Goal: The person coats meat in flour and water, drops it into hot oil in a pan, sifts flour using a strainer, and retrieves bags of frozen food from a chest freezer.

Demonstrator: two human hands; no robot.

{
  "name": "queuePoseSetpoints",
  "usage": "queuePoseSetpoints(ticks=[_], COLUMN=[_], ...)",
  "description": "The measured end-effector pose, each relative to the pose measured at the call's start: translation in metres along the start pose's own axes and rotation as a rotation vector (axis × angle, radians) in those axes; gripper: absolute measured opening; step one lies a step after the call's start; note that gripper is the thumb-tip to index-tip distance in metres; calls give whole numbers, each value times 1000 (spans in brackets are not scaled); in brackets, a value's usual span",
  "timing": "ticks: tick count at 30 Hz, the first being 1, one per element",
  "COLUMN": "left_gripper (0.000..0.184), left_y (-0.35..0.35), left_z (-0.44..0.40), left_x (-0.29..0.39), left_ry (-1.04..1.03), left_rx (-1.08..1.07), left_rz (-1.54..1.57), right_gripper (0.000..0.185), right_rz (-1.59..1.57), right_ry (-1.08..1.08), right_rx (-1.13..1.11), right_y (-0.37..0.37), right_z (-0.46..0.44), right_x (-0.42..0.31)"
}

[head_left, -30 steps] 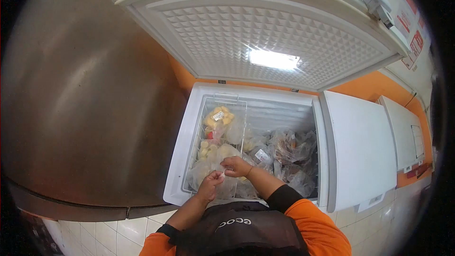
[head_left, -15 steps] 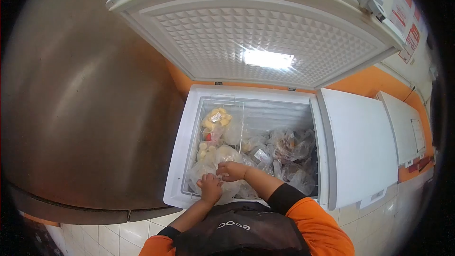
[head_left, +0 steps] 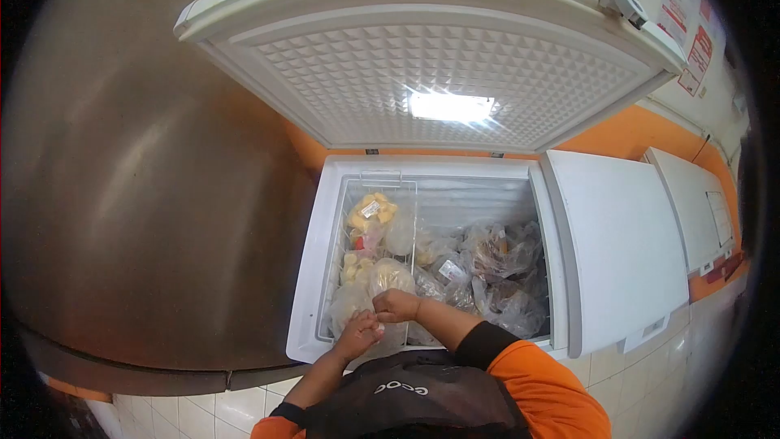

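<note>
Over the near left part of the chest freezer [head_left: 307, 309], my left hand [head_left: 357, 336] and my right hand [head_left: 396, 306] are close together. Both have their fingers closed on a clear plastic bag [head_left: 392, 276] with pale contents, which sits in a white wire basket [head_left: 416, 219]. The exact grip is partly covered by the fingers. Beside my left hand lies another cloudy plastic bag [head_left: 348, 301]. Farther back in the basket are a bag of yellow pieces [head_left: 374, 210] with a white label and a small red item [head_left: 359, 242].
The freezer lid [head_left: 455, 57] stands raised, its lamp lit. Several clear bags with brownish contents [head_left: 497, 250] fill the right compartment. To the right is a closed white freezer [head_left: 613, 244]. A large brown metal surface [head_left: 146, 219] borders the left.
My hands have drawn closer together at the bag, and the right fingers have curled tighter. The view has shifted slightly.
</note>
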State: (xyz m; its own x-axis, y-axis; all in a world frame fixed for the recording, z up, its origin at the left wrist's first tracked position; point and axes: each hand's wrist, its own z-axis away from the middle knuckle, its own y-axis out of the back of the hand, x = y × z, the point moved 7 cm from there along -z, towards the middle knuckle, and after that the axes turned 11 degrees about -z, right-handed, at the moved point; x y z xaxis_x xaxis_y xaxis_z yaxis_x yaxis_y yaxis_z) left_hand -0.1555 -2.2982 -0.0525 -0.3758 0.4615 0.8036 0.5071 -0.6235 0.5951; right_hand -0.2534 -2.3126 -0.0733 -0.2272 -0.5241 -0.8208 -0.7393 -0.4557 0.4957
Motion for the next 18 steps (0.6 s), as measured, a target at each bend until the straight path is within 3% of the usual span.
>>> queuePoseSetpoints(ticks=[3, 6, 12, 18], left_gripper=[17, 15, 14, 20], left_y=[5, -13, 5, 10], left_z=[-1, 5, 5, 5], left_x=[31, 28, 34, 36], left_ry=[254, 96, -43, -172], left_rx=[-59, 170, 49, 18], left_rz=[-821, -777, -247, -38], right_gripper=[20, 18, 14, 18], right_rz=[60, -26, -94, -245], right_ry=[-27, -56, 60, 60], right_rx=[-1, 44, -6, 134], right_y=[7, 13, 9, 7], right_z=[1, -4, 0, 6], right_x=[-14, -30, -29, -15])
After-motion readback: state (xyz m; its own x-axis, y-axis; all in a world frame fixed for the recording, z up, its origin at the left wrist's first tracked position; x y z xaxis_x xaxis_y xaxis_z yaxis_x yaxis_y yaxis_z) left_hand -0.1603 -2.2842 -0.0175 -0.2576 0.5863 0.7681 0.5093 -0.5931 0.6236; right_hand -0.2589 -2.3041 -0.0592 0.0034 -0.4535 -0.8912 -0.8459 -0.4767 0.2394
